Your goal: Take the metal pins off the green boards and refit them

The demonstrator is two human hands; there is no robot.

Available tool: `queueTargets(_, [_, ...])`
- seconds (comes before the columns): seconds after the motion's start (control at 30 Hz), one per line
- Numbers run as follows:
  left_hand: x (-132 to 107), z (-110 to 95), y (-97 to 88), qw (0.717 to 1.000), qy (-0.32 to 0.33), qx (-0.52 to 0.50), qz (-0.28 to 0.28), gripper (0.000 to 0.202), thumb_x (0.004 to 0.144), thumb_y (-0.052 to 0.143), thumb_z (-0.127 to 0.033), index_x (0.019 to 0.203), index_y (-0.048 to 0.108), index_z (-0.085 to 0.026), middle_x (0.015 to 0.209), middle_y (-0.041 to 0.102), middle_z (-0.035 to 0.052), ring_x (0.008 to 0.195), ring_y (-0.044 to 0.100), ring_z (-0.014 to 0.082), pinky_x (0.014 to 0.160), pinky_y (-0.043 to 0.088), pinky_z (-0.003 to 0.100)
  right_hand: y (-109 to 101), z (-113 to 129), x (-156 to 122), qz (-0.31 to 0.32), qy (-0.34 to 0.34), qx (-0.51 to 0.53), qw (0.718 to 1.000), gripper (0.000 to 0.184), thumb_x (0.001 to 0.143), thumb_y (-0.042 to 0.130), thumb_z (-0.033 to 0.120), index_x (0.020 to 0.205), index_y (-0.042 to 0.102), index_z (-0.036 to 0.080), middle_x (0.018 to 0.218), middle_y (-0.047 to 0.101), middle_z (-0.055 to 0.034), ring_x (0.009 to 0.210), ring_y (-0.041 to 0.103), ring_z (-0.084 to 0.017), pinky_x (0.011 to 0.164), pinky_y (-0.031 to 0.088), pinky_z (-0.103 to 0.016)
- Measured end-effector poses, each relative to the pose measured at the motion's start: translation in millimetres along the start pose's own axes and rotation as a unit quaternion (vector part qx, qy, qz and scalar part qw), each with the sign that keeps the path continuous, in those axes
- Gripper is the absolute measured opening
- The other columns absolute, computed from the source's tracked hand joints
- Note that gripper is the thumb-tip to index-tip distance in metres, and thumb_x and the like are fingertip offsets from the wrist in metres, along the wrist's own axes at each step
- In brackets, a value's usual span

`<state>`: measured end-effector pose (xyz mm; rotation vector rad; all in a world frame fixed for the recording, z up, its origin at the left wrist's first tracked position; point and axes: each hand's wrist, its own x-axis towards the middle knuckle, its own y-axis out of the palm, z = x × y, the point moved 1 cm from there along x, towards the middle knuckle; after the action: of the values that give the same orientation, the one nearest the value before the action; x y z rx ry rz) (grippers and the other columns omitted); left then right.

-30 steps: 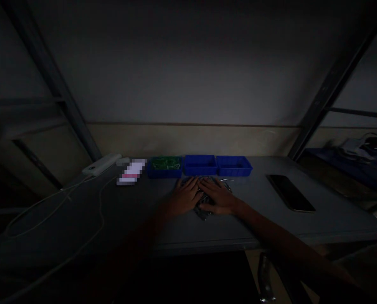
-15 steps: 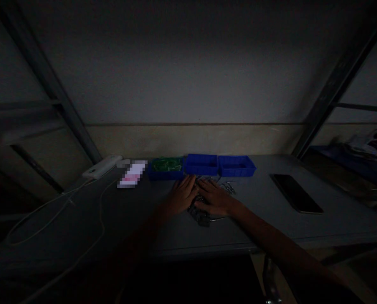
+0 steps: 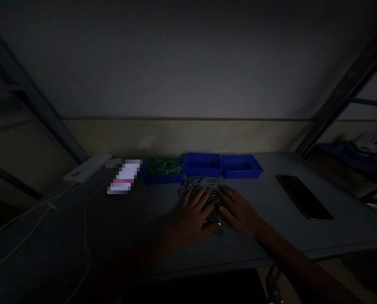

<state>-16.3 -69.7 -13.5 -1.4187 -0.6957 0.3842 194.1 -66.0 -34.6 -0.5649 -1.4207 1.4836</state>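
Both my left hand point(image 3: 188, 223) and right hand point(image 3: 243, 213) lay spread, gripping nothing, against the heaped metal pieces point(image 3: 195, 183) near 3 blue trays point(image 3: 203, 172). Too hard an outward sweep could have scattered pieces across the desk point(image 3: 267, 198).

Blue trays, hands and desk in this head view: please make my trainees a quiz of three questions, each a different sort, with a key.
1. Multiple choice. What colour shows inside the left tray? a) red b) green c) yellow

2. True or false. The dark phone lies to the right of the right hand.

3. Fill the gap. The left hand is at a pile of metal pieces, in front of ____ blue trays.

Key: 1. b; 2. true; 3. three.
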Motion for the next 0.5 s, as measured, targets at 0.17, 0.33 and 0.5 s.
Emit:
queueTargets(0.17, [29, -6, 15.7, 0.998, -0.029, -0.031, -0.050, 0.048, 0.090, 0.030, -0.047, 0.125, 0.049, -0.020, 0.143, 0.036, 0.0100, 0.135, 0.022, 0.0266, 0.109, 0.019, 0.052, 3, 18, 14, -0.041, 0.043, 0.104, 0.993, 0.051, 0.093, 0.023, 0.043, 0.132, 0.042, 0.015, 0.132, 0.047, -0.0134, 0.125, 0.040, -0.023, 0.106, 0.031, -0.047])
queueTargets(0.33, [34, 11, 5.1, 0.994, -0.064, -0.066, -0.063, 0.047, 0.092, 0.029, -0.043, 0.128, 0.046, -0.018, 0.142, 0.037, 0.0099, 0.134, 0.027, 0.0251, 0.108, 0.026, 0.049, 0, 22, 35, -0.074, 0.066, 0.227, 0.969, 0.043, 0.093, 0.028, 0.042, 0.125, 0.046, 0.021, 0.119, 0.056, -0.0100, 0.112, 0.050, -0.021, 0.098, 0.039, -0.042])
queueTargets(0.5, [20, 45, 8.1, 0.993, -0.084, -0.065, -0.060, 0.048, 0.094, 0.025, -0.038, 0.131, 0.042, -0.014, 0.142, 0.037, 0.0110, 0.135, 0.024, 0.0226, 0.109, 0.027, 0.041, 2, 30, 54, -0.044, 0.022, 0.211, 0.976, 0.042, 0.092, 0.032, 0.042, 0.118, 0.050, 0.015, 0.113, 0.056, -0.0127, 0.108, 0.050, -0.022, 0.096, 0.039, -0.040])
